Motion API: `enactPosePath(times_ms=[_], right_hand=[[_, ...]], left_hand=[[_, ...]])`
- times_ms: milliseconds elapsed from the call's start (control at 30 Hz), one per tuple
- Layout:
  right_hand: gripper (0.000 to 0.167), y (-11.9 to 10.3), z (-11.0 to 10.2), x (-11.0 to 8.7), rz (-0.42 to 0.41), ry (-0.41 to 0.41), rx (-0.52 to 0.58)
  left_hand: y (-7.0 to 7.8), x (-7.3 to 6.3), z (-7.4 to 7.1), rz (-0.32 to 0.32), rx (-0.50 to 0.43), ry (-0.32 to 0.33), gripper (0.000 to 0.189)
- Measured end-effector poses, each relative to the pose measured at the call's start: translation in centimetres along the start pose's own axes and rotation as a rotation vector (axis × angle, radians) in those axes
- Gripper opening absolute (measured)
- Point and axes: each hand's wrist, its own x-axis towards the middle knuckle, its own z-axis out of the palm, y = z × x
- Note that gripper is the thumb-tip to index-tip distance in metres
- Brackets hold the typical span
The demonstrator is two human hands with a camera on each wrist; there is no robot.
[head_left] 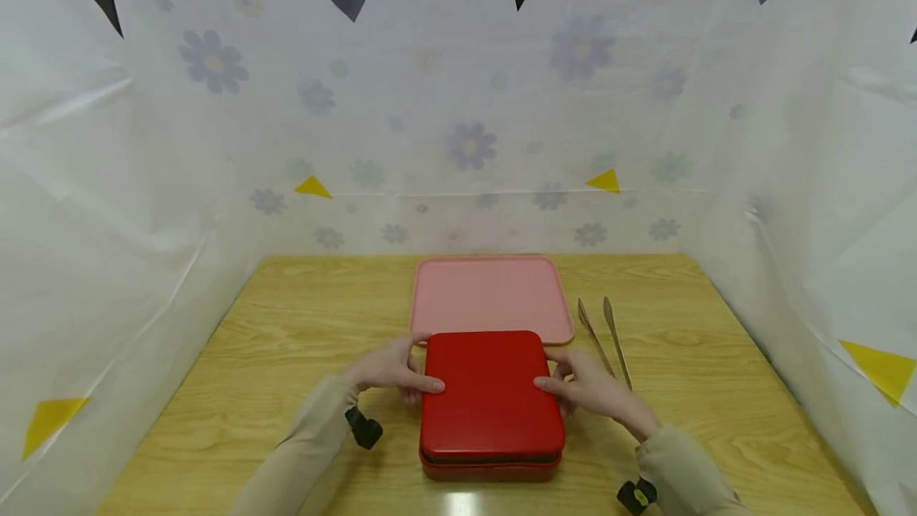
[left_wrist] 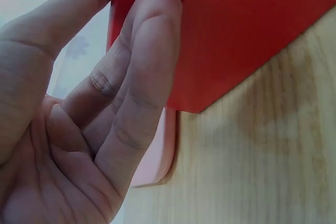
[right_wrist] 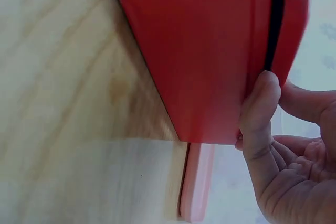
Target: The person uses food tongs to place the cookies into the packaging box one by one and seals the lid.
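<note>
A red rectangular box stands on the wooden table with its red lid on top. Between lid and body a dark gap shows along the near side and in both wrist views. At the left edge my left hand holds the lid, thumb on top and fingers down the side. My right hand grips the opposite edge the same way; in the right wrist view a fingertip sits at the gap. What the box holds is hidden.
A pink tray lies just behind the box. Metal tongs lie on the table beyond my right hand, their arms spread. White flower-printed sheeting encloses the table at the back and sides.
</note>
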Motion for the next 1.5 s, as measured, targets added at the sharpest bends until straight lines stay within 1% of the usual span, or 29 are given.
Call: enactPosePath(times_ms=[33, 133, 267, 367, 600, 867, 1133, 1500], right_hand=[[0.061, 0.0, 0.1, -0.1, -0.006, 0.0, -0.004], [0.064, 0.0, 0.4, -0.3, 0.015, 0.002, -0.011], [0.068, -0.3, 0.5, -0.5, 0.063, 0.009, 0.005], [0.068, -0.5, 0.6, -0.6, 0.08, 0.016, 0.013], [0.067, -0.9, 0.8, -0.8, 0.082, 0.027, 0.028], [0.068, -0.9, 0.9, -0.8, 0.091, 0.039, 0.009], [0.069, -0.8, 1.0, -1.0, 0.074, 0.044, 0.005], [0.068, -1.1, 0.9, -1.2, 0.053, 0.046, 0.001]], left_hand=[[0.0, -0.1, 0.1, -0.002, 0.009, 0.004, 0.096], [-0.1, -0.2, 0.3, -0.002, 0.031, 0.007, 0.096], [-0.2, -0.3, 0.6, 0.009, 0.021, 0.008, 0.093], [-0.2, -0.3, 0.7, 0.008, 0.015, 0.004, 0.093], [-0.2, -0.2, 0.7, 0.023, 0.023, -0.005, 0.094], [-0.2, -0.4, 0.8, 0.035, 0.029, 0.001, 0.096], [0.0, -0.7, 0.8, 0.04, 0.053, 0.005, 0.099], [0.1, -1.0, 1.0, 0.055, 0.046, 0.017, 0.1]])
